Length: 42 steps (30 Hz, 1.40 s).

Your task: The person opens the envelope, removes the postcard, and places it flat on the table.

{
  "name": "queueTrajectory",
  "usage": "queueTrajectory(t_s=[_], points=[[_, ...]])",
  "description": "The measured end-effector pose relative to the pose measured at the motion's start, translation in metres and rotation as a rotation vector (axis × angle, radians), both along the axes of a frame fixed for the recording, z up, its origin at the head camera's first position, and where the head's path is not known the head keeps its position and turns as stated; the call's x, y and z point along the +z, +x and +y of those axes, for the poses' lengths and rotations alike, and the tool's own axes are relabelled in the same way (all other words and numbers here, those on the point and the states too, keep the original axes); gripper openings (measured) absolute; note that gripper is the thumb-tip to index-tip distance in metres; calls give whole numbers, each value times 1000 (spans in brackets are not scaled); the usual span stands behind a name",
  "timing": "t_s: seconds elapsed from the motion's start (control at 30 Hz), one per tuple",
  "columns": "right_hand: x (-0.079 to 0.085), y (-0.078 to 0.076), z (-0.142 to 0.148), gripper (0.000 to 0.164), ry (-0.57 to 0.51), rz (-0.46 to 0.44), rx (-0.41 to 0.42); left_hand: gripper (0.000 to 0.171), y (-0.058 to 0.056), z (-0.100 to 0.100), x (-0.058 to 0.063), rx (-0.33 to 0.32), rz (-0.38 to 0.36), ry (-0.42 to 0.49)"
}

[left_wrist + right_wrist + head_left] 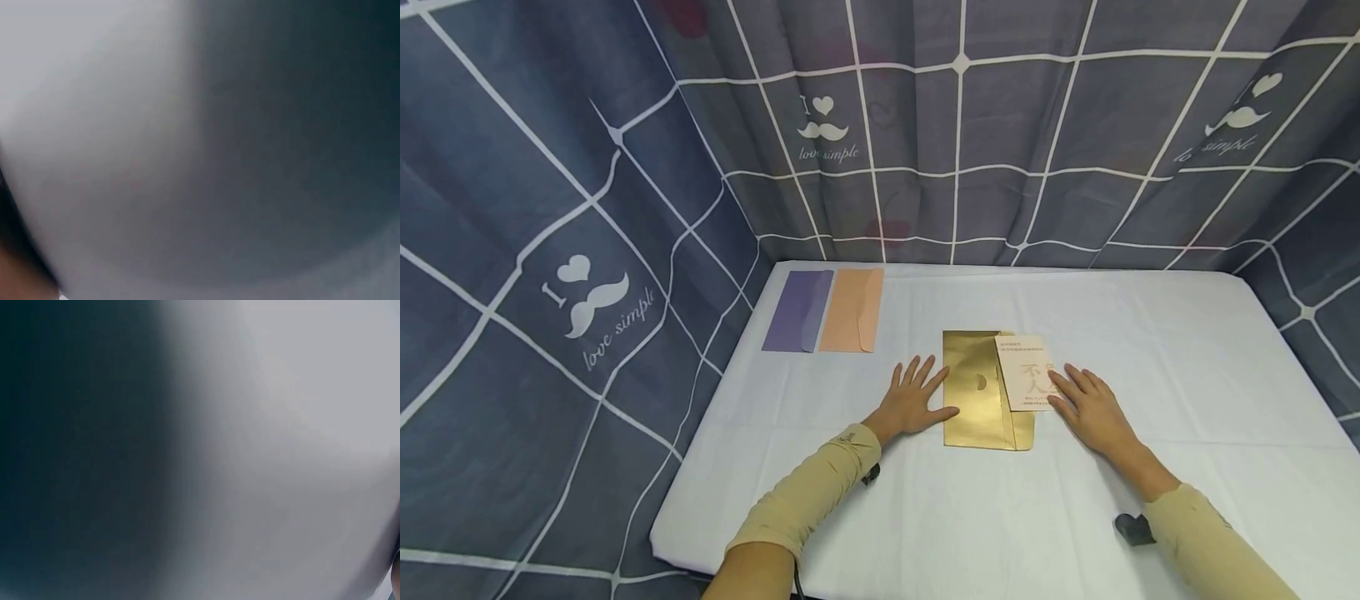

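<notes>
In the head view a gold envelope [970, 408] lies on the white table, its flap side to the right. A cream card [1022, 358] with printed characters lies over the envelope's right part and reaches past its edge. My left hand [908, 407] rests flat with fingers spread, thumb and fingertips at the envelope's left edge. My right hand [1096, 411] lies with straight fingers, the fingertips touching the card's right side. Both wrist views are blurred and dark, showing mostly shaded white cloth.
A purple envelope [793, 312] and an orange envelope [848, 312] lie side by side at the table's far left. The white tablecloth [1180, 350] spreads around them. Dark checked curtains [910, 125] hang behind and at both sides.
</notes>
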State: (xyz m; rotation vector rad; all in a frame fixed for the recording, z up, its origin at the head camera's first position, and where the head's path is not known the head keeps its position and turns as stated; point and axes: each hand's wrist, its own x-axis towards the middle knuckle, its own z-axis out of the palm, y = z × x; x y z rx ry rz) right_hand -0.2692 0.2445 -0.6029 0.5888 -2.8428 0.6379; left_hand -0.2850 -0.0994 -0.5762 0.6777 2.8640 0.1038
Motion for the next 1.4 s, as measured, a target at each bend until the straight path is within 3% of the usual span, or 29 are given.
queueTrajectory(t_s=[0.47, 0.73, 1.4], points=[[-4, 7, 29, 52, 5, -22, -48, 80, -1, 2, 2, 9, -7, -16], [0, 18, 52, 53, -9, -52, -79, 80, -1, 0, 3, 10, -18, -34], [-1, 43, 122, 57, 46, -83, -248, 80, 1, 5, 3, 12, -27, -66]])
